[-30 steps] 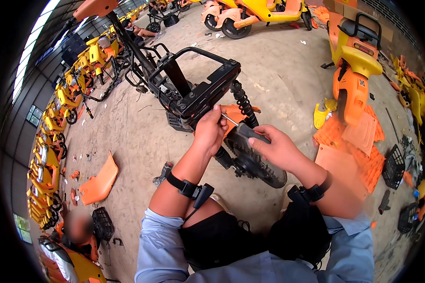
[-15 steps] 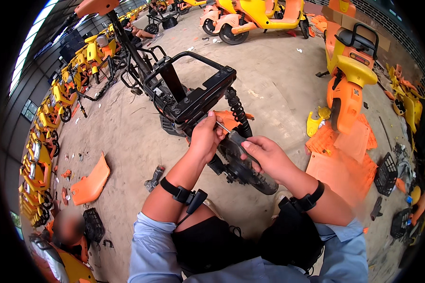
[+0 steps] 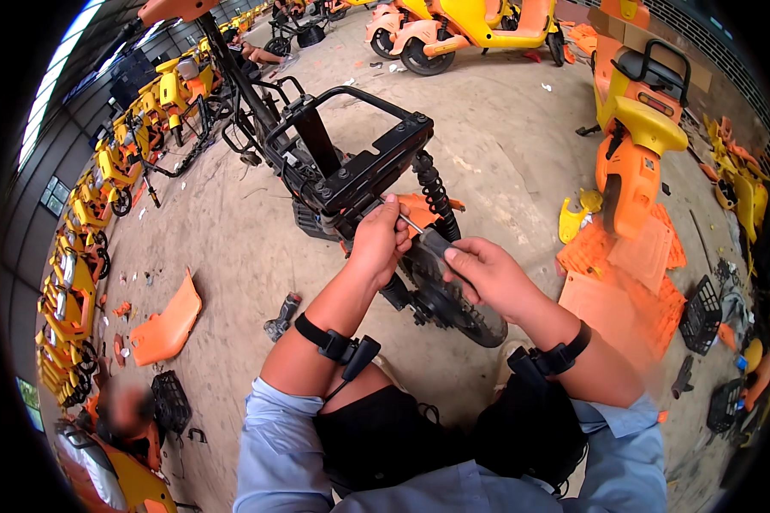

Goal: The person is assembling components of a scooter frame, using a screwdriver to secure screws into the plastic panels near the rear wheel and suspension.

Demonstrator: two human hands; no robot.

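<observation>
My right hand (image 3: 486, 267) is wrapped round the dark handle of a screwdriver (image 3: 435, 243). Its thin metal shaft points up and left to the rear of a stripped black scooter frame (image 3: 364, 178). Beside the shaft's end, my left hand (image 3: 376, 244) is closed against the frame's lower rear edge, thumb up; what its fingers pinch is hidden, as is the screwdriver's tip. A coil shock absorber (image 3: 435, 195) stands just right of the hands. Below them is the rear wheel (image 3: 481, 327), with an orange piece (image 3: 421, 209) behind the shaft.
On the floor to the left lie a dark power tool (image 3: 282, 316) and an orange panel (image 3: 169, 327). Orange panels (image 3: 607, 303) and an orange-yellow scooter (image 3: 631, 162) are at the right. A person (image 3: 128, 419) is low at left; yellow scooters (image 3: 81, 265) line the left wall.
Both hands and the screwdriver keep nearly the same place at the frame. My right hand has shifted slightly right and down; the view has moved a little.
</observation>
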